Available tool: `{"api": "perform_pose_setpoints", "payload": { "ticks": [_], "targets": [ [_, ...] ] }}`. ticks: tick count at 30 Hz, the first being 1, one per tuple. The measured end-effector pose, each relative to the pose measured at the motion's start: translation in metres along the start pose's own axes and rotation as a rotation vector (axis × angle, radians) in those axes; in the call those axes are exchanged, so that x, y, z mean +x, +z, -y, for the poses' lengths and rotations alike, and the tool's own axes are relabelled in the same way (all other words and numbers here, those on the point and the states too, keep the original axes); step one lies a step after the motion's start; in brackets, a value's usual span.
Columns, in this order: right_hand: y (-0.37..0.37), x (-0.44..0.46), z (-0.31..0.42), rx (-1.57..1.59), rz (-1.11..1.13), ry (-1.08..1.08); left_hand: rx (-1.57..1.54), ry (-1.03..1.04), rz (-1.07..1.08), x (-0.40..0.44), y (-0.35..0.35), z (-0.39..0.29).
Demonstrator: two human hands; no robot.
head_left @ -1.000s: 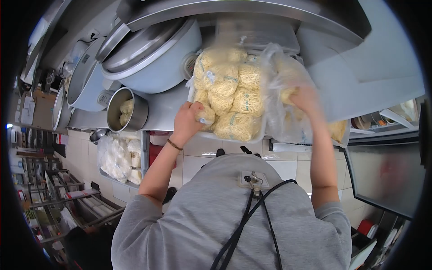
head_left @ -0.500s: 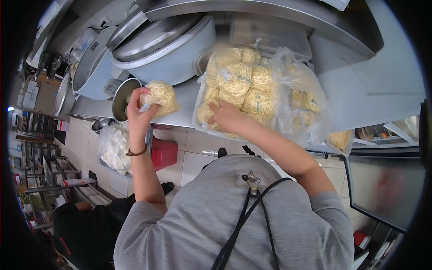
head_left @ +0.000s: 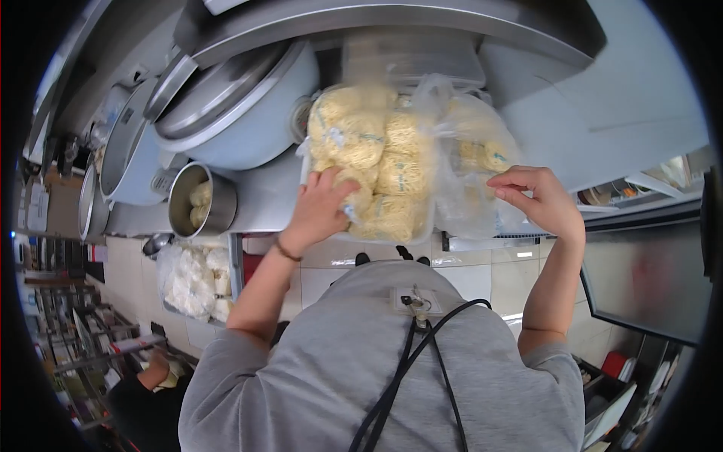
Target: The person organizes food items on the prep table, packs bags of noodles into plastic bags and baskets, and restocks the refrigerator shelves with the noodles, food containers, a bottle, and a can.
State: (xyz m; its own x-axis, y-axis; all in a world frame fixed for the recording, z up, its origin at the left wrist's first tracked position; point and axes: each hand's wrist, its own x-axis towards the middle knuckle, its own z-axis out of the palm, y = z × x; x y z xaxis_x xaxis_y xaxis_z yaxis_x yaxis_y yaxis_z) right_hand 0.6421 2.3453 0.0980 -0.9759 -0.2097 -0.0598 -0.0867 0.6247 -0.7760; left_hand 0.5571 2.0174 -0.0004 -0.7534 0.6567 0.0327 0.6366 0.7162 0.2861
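Several clear bags of pale yellow noodles (head_left: pixel 403 173) fill a white tray (head_left: pixel 304 162) on the counter. My left hand (head_left: pixel 320 207) reaches over the tray's front left corner, its fingers and thumb curled round a bag of noodles (head_left: pixel 355 197) there. At the right, my right hand (head_left: pixel 541 202) has thumb and forefinger pinched at the side of a loose clear plastic bag (head_left: pixel 463 200) with more noodles inside. A metal pot (head_left: pixel 224 207) stands left of the tray, with pale yellow lumps in it.
Large lidded cookers (head_left: pixel 248 124) stand on the steel counter (head_left: pixel 263 192) behind the pot. A metal ledge (head_left: pixel 392 19) overhangs the back. Below left, a bin holds a white bagged mass (head_left: pixel 192 282). Another person's arm (head_left: pixel 154 369) shows at lower left.
My left hand has left the noodle bag it held by the pot and moved right to the tray. My right hand has moved from the tray to the plastic bag. Lumps now show in the pot.
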Motion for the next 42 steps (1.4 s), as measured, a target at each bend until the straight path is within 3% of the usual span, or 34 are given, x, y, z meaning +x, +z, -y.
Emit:
{"api": "perform_pose_setpoints", "payload": {
  "ticks": [3,5,6,7,9,10,11,12,13,16,18,20,22,25,27,29,31,33,34,36,38,41,42],
  "targets": [
    [-0.001,-0.018,-0.032,-0.121,-0.102,0.130,0.003,0.129,0.077,0.010,-0.044,-0.009],
    [0.010,-0.009,-0.054,-0.232,-0.206,-0.012,0.039,0.193,0.080,0.027,-0.072,-0.041],
    [0.018,0.001,-0.065,-0.219,-0.230,0.005,-0.061,0.290,-0.047,0.043,-0.078,-0.071],
    [0.028,0.014,-0.079,-0.205,-0.255,0.017,-0.159,0.383,-0.175,0.060,-0.077,-0.097],
    [0.051,0.039,-0.120,-0.458,-0.198,0.186,-0.073,0.599,-0.116,0.091,-0.052,-0.132],
    [0.065,0.045,-0.137,-0.459,-0.205,0.187,-0.034,0.614,-0.132,0.110,-0.029,-0.141],
    [0.078,0.050,-0.153,-0.659,-0.190,0.272,0.007,0.631,-0.147,0.128,-0.005,-0.143],
    [0.084,0.052,-0.159,-0.858,-0.171,0.360,0.010,0.639,-0.149,0.144,0.010,-0.140],
    [0.085,0.048,-0.154,-0.859,-0.180,0.364,0.164,0.565,-0.224,0.160,0.021,-0.137],
    [0.078,0.042,-0.144,-0.988,-0.171,0.205,0.410,0.473,-0.378,0.190,0.028,-0.123],
    [0.067,0.046,-0.156,-1.019,-0.568,0.123,0.500,0.446,-0.443,0.204,0.024,-0.115],
    [0.065,0.055,-0.180,-1.061,-0.584,0.166,0.527,0.250,0.009,0.219,0.012,-0.114],
    [0.058,0.065,-0.192,-1.105,-0.602,0.206,0.473,0.228,0.037,0.231,-0.016,-0.116],
    [0.044,0.068,-0.177,-1.007,-0.491,0.372,0.317,0.212,-0.023,0.244,-0.047,-0.105],
    [0.013,0.054,-0.136,-0.658,-0.492,0.399,0.216,0.212,-0.116,0.243,-0.064,-0.094],
    [-0.015,0.035,-0.108,-0.335,-0.443,0.302,-0.193,0.291,-0.050,0.223,-0.081,-0.086],
    [-0.029,0.024,-0.082,0.277,-0.313,0.144,-0.357,0.262,0.047,0.189,-0.101,-0.085],
    [-0.024,0.020,-0.024,0.584,-0.230,-0.049,-0.517,0.223,0.133,0.150,-0.100,-0.079],
    [-0.012,0.026,-0.001,0.600,-0.229,-0.145,-0.811,0.379,0.074,0.131,-0.092,-0.077],
    [0.020,0.041,0.042,0.500,-0.245,-0.334,-1.100,0.530,-0.003,0.097,-0.088,-0.073],
    [0.031,0.047,0.064,0.386,-0.261,-0.432,-1.364,0.381,-0.149,0.065,-0.101,-0.059],
    [0.018,0.046,0.070,0.162,-0.382,-0.586,-1.353,0.233,-0.317,0.026,-0.119,-0.023],
    [0.003,0.040,0.058,0.253,-0.341,-0.518,-0.895,0.105,-0.490,0.017,-0.114,-0.004]
  ]
}}
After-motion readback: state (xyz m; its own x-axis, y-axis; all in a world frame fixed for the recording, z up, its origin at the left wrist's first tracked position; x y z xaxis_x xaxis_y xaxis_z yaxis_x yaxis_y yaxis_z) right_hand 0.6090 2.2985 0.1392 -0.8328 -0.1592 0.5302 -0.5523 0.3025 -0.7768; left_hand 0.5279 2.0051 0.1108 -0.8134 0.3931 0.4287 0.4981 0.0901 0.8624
